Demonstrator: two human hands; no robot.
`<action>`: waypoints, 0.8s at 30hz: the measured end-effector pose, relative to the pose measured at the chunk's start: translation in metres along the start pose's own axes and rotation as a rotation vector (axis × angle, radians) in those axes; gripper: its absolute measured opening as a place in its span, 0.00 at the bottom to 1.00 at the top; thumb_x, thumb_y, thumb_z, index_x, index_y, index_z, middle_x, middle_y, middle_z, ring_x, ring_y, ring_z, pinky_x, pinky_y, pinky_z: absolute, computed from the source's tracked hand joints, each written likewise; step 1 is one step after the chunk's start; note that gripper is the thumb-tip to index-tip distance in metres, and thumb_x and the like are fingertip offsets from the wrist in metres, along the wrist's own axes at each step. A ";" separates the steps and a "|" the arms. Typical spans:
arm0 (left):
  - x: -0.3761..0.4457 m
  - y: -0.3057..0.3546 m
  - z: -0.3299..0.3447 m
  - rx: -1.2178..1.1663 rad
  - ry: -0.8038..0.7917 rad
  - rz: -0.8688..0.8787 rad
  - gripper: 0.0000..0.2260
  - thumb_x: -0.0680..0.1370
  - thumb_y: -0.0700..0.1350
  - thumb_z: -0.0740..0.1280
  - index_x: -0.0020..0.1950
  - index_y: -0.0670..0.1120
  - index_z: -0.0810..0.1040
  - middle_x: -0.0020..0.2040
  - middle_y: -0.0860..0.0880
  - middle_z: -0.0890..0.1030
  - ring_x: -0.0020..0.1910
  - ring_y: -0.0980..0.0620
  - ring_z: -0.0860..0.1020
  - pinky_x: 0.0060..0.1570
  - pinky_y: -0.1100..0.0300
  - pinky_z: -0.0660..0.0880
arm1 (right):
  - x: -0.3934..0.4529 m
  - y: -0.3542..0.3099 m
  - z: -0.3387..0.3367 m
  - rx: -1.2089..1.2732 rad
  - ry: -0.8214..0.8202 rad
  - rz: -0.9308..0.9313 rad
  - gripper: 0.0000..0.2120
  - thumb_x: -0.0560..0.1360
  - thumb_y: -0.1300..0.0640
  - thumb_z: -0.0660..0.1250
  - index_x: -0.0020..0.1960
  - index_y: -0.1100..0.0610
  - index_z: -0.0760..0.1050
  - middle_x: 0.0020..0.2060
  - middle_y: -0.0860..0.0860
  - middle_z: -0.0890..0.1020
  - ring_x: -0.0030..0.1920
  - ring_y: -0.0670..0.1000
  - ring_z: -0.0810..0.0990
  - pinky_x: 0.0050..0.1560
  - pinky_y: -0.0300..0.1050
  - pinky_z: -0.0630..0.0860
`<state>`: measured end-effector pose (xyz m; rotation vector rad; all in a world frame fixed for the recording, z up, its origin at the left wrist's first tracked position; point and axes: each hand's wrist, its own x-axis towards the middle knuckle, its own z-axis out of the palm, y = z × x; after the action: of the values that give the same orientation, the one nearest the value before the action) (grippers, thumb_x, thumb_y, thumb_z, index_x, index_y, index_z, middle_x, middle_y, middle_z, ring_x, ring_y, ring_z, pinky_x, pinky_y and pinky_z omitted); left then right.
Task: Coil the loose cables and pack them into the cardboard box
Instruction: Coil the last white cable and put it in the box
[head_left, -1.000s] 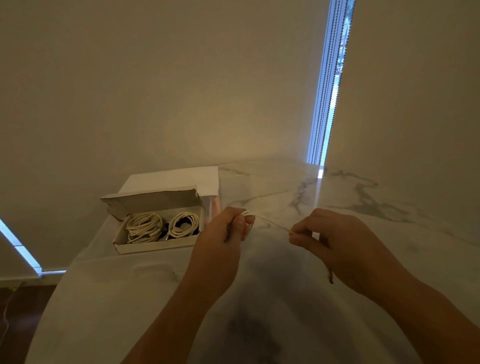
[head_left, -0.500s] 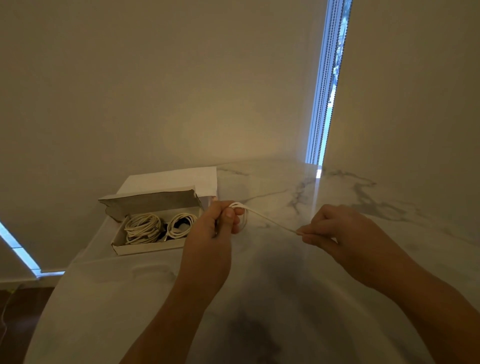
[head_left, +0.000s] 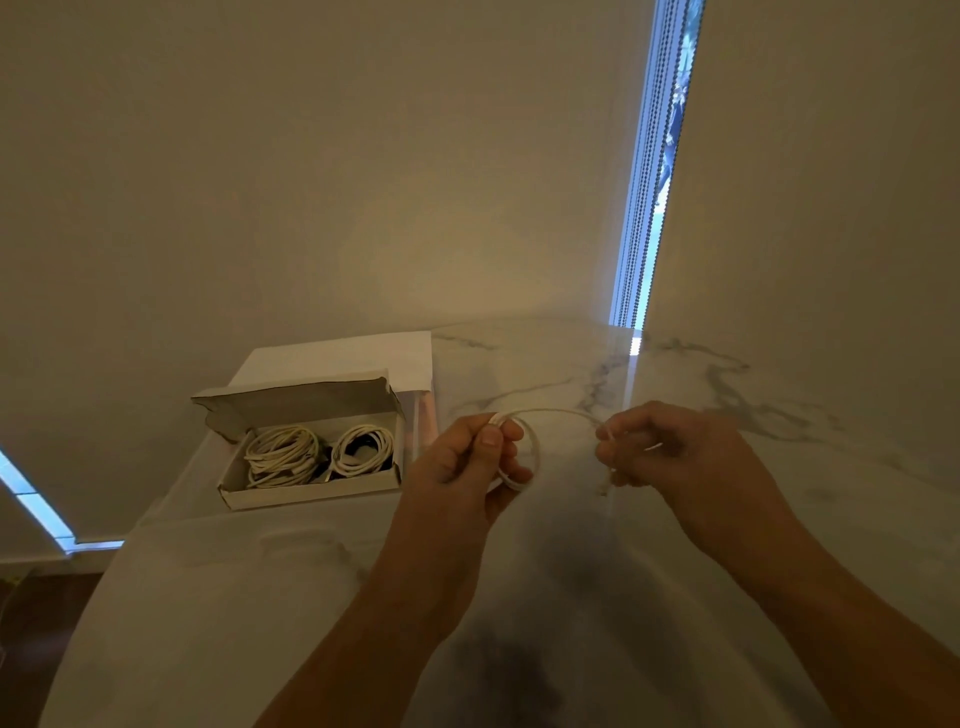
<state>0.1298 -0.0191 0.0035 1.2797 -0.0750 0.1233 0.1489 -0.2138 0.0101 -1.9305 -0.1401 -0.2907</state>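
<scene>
A thin white cable (head_left: 550, 411) runs between my two hands above the marble table. My left hand (head_left: 462, 467) pinches small loops of it between thumb and fingers; the loops hang to the right of the thumb. My right hand (head_left: 665, 457) pinches the loose stretch of the same cable, which arcs up between the hands. The open cardboard box (head_left: 311, 491) sits to the left of my left hand, its lid flap standing at the back. Inside it lie two white cable coils (head_left: 283, 456) side by side.
A white paper bag (head_left: 353, 356) lies behind the box against the wall. The marble table (head_left: 779, 441) meets walls at the back and right, and its rounded edge drops to a dark floor at the left. A window strip with bead chains (head_left: 649, 182) stands in the corner.
The stretch of cable between my hands has gone from taut and straight to a slack upward arc. My right hand has moved closer to the left hand, where the loop has grown.
</scene>
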 end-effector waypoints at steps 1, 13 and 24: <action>-0.001 -0.001 0.001 -0.018 -0.017 -0.016 0.13 0.82 0.43 0.61 0.44 0.47 0.84 0.40 0.47 0.79 0.41 0.54 0.78 0.50 0.59 0.79 | -0.002 -0.002 0.003 0.097 -0.012 0.042 0.03 0.71 0.60 0.74 0.45 0.54 0.83 0.35 0.50 0.85 0.36 0.49 0.85 0.41 0.41 0.77; -0.008 -0.009 0.009 -0.036 -0.042 -0.124 0.13 0.81 0.44 0.62 0.46 0.48 0.86 0.40 0.48 0.80 0.43 0.51 0.79 0.51 0.57 0.78 | -0.014 -0.010 0.020 0.370 -0.082 0.256 0.06 0.74 0.55 0.70 0.49 0.54 0.84 0.41 0.52 0.86 0.38 0.50 0.84 0.43 0.40 0.80; -0.009 -0.009 0.014 -0.067 -0.035 -0.118 0.14 0.81 0.43 0.62 0.44 0.50 0.86 0.48 0.47 0.86 0.50 0.51 0.84 0.47 0.62 0.79 | -0.016 -0.010 0.023 0.473 -0.246 0.337 0.09 0.76 0.54 0.68 0.50 0.57 0.84 0.42 0.56 0.84 0.30 0.48 0.72 0.35 0.40 0.73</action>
<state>0.1219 -0.0356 -0.0027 1.2159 -0.0333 -0.0031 0.1338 -0.1883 0.0068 -1.4790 -0.0374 0.1936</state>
